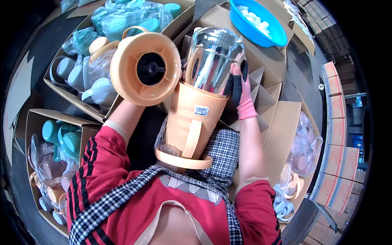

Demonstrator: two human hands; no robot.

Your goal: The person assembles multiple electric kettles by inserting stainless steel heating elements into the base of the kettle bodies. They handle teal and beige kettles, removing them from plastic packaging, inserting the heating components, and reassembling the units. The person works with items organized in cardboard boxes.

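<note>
Closest in, an orange plastic jug shell [192,128] rests against the checked apron [222,153], open mouth tilted away, its handle facing up. Into that mouth goes the shiny steel liner [212,59], tipped, its lower rim already inside the orange edge. The right hand [239,87], in a pink and black glove, has its fingers [237,75] wrapped on the liner's right wall, just above the shell's rim. The left hand is hidden behind a second orange jug [143,67], held up with its round base toward us; how those fingers grip I cannot tell. Little room here: left of that jug, open cartons [87,126] of pale blue parts crowd in. Right of the gloved fingers, folded cardboard dividers [261,96]. Beyond the fingertips, a blue basin [269,34] of white pieces sits on flat cardboard.
</note>
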